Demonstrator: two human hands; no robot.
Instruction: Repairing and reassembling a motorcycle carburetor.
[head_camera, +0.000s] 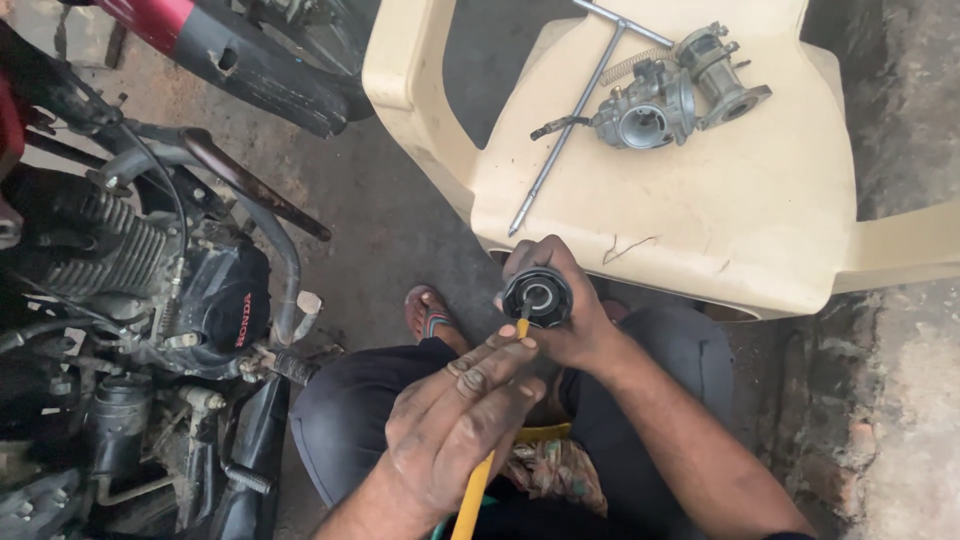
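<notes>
My right hand (570, 325) is shut around a round black part with a metal centre (537, 296), holding it face up just in front of the chair's edge. A thin yellow hose-like tool (478, 490) runs up from below through my left hand (455, 420), which grips it. The tool's tip touches the lower rim of the black part. Both hands are grimy and sit above my knees.
A cream plastic chair (720, 215) carries a metal carburettor (670, 95), a long T-handle wrench (570, 125) and a small spring (630, 65). A motorcycle engine (150, 270) with pipes fills the left. My sandalled foot (432, 315) rests on the concrete floor (380, 215).
</notes>
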